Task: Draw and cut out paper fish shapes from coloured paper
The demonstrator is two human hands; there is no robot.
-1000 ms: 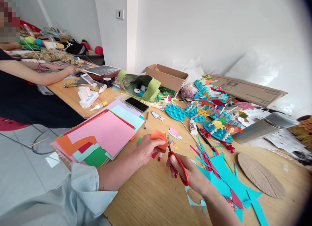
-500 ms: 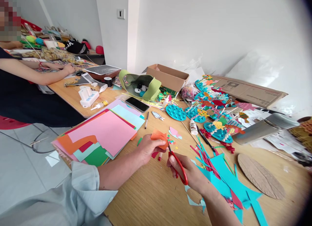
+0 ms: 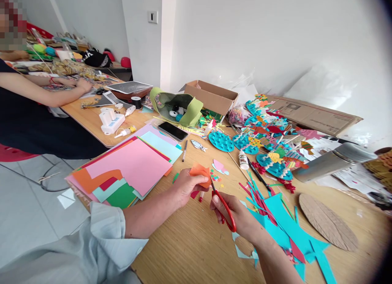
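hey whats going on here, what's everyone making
It's a paper craft session. One person's left hand pinches a piece of orange paper, and their right hand holds red-handled scissors with the blades at its edge. Teal paper offcuts lie to the right, with a stack of coloured paper to the left. Decorated teal paper pieces are piled further along the table. A co-worker's hand rests on the table at the left.

Paper stack left of scissors, cardboard box behind
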